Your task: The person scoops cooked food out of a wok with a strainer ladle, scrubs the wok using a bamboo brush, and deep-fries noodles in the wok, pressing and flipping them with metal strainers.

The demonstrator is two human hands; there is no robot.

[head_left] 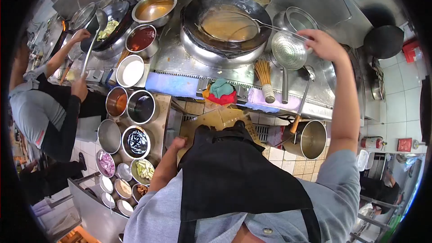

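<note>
My right hand (325, 45) is closed on the long handle of a wire strainer (230, 26). The strainer's round head rests in a large black wok (192, 14), in cloudy yellow-brown liquid (225, 11). Below the handle, a perforated ladle (289, 50) lies on the steel stove, with a bamboo brush (263, 73) to its left. My left hand (178, 142) hangs low beside my apron, near the edge of the side table. Its fingers look curled in, with nothing visible in them.
Sauce pots (142, 39) and a white bowl (130, 70) stand left of the wok. Bowls of chopped onion (105, 163) and greens (145, 169) cover the side table. At far left, a co-worker (40, 108) holds a ladle (92, 45) over another wok. A tall pot (313, 139) stands lower right.
</note>
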